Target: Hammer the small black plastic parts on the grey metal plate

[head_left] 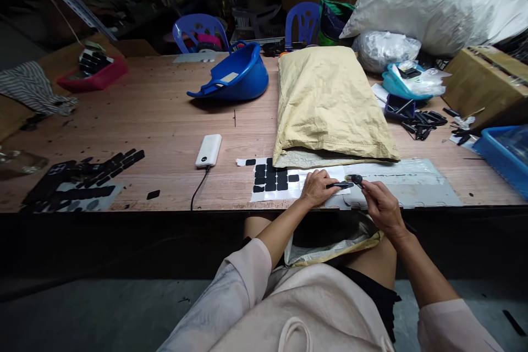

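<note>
My left hand is closed at the table's front edge, its fingertips on a slim dark piece that lies low over the work surface. To its right, my right hand pinches a small black round-ended piece, which meets or nearly meets the slim one. Its exact kind is too small to tell. Beside my left hand lies a white backing sheet bearing rows of black rounded-square stickers. Beneath both hands runs a pale grey sheet. An open sack rests across my lap.
A full yellow sack stands just beyond my hands. Left of it are a blue scoop-shaped basket and a white power bank with a cable. Black parts, a blue bin and a cardboard box are at right.
</note>
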